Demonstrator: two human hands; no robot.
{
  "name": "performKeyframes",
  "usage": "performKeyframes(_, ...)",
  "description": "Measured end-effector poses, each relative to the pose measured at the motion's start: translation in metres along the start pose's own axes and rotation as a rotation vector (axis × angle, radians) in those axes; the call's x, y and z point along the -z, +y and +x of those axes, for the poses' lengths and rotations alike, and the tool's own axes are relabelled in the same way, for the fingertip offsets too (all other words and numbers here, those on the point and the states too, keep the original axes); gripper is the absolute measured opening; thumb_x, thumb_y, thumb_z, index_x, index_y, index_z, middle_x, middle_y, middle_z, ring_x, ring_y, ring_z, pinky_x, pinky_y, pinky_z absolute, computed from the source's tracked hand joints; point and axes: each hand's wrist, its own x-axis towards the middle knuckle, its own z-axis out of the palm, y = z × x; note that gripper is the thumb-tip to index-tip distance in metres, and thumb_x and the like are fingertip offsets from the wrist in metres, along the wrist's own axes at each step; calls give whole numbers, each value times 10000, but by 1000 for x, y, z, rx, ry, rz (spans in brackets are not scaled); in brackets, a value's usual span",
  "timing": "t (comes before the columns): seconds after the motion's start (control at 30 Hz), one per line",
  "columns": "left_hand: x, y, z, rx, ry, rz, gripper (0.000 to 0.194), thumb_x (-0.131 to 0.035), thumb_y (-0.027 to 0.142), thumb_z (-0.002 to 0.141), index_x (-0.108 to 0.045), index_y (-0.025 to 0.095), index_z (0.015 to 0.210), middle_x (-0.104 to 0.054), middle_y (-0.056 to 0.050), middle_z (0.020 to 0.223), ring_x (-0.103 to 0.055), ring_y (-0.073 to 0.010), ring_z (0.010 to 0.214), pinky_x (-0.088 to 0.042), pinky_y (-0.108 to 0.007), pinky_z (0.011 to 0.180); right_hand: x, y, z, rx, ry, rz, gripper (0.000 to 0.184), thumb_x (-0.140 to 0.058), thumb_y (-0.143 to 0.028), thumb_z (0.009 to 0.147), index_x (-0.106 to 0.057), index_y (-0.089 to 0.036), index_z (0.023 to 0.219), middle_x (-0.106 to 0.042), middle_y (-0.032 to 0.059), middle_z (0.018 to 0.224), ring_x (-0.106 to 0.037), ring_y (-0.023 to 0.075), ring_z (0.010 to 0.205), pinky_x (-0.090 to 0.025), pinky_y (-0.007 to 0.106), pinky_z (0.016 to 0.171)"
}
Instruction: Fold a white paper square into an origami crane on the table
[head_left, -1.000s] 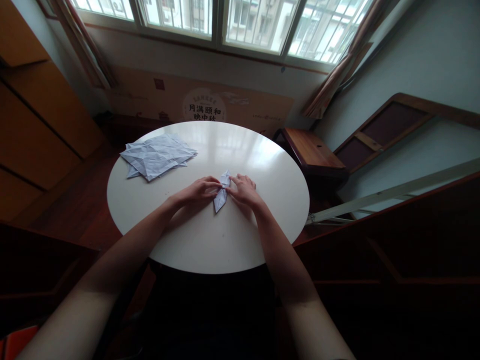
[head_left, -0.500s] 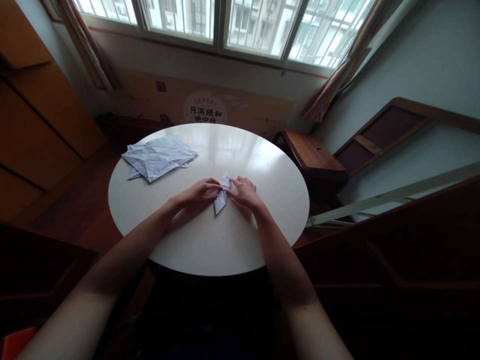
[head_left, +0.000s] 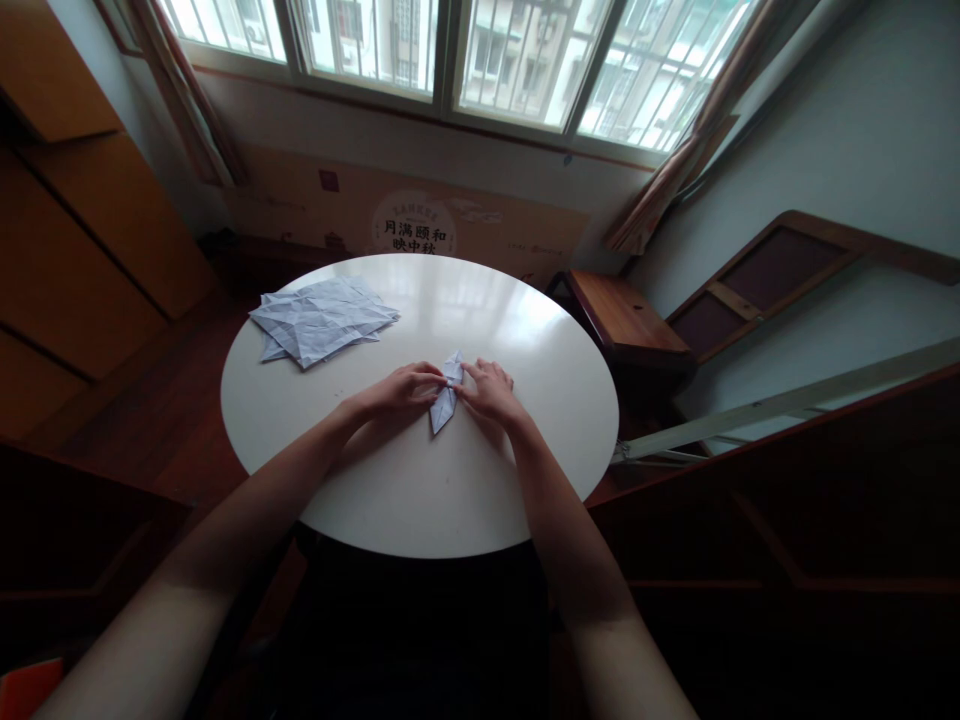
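A small piece of folded paper [head_left: 444,410], narrow and pointed at both ends, lies slanted on the white oval table [head_left: 420,500]. From its left side, my left hand [head_left: 409,387] grips its middle with thumb and fingertips. On the opposite edge my right hand [head_left: 489,388] has its thumb and fingers closed at the paper's middle and upper part. The fingertips of both hands nearly meet over the paper and hide its centre.
Creased sheets of paper [head_left: 326,320] lie in a loose pile at the table's back left. A wooden stool [head_left: 630,315] stands beyond the table's right edge. Behind are a wall panel with printed writing [head_left: 414,232] and barred windows. Orange cabinets [head_left: 82,230] stand at the left.
The whole view has shifted slightly, with the table sitting a little lower. Both hands stay on the folded paper, with barely any movement of the fingers.
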Motion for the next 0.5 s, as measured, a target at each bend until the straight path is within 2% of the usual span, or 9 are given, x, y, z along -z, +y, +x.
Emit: performKeyframes(0.5,1,3,0,17,-6,8,338,-615,300,913,-681,202,1230,-636,-119,1218,-628,-241,1114,-495,-379,1012,2,-2,0,-18,-23,-10,631,-439,-608,947,-413,-293,1493,-324,121,1586,-241,351,1469,-222,514,1159)
